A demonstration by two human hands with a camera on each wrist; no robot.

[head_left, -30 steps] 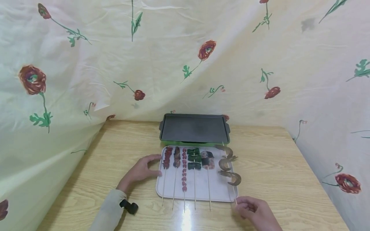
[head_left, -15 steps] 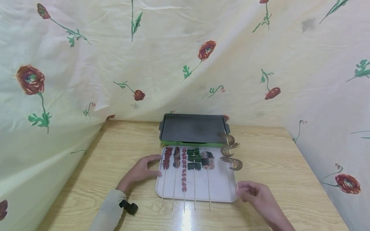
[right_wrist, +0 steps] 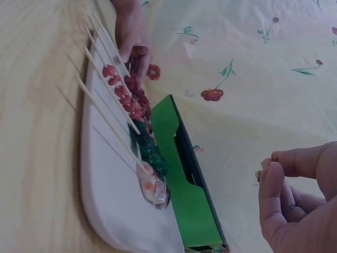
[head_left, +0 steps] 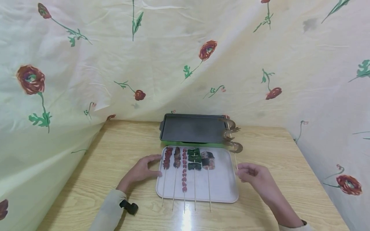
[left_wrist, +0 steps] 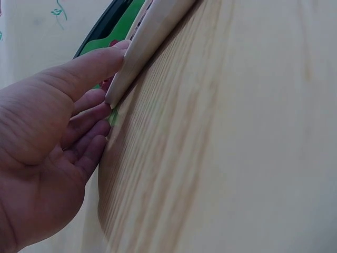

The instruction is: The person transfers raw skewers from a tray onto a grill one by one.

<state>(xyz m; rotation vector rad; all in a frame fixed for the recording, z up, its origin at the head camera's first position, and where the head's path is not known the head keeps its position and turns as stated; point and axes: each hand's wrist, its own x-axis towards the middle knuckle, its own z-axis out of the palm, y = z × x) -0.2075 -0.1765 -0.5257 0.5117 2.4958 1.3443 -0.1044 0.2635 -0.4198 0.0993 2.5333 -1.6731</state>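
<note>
In the head view, my right hand [head_left: 254,176] pinches the lower end of a wooden skewer carrying several shrimp [head_left: 237,147]. The skewer points away from me, and its shrimp overlap the right edge of the black griddle [head_left: 193,128]; whether they touch it, I cannot tell. In the right wrist view, thumb and forefinger meet on the stick's end [right_wrist: 258,175]. My left hand [head_left: 141,168] rests at the left edge of the white tray [head_left: 222,189], thumb and forefinger spread apart along its rim. Several other skewers lie side by side on the tray, including green vegetable rolls [head_left: 194,158].
Directly behind the tray stands the griddle on its green base [right_wrist: 195,211]. A floral cloth [head_left: 162,64] hangs at the back and sides of the wooden table [head_left: 277,154]. Skewer sticks jut past the tray's near edge.
My right hand has moved forward, carrying the shrimp skewer from over the tray's right side toward the griddle's right edge. The left hand has stayed at the tray.
</note>
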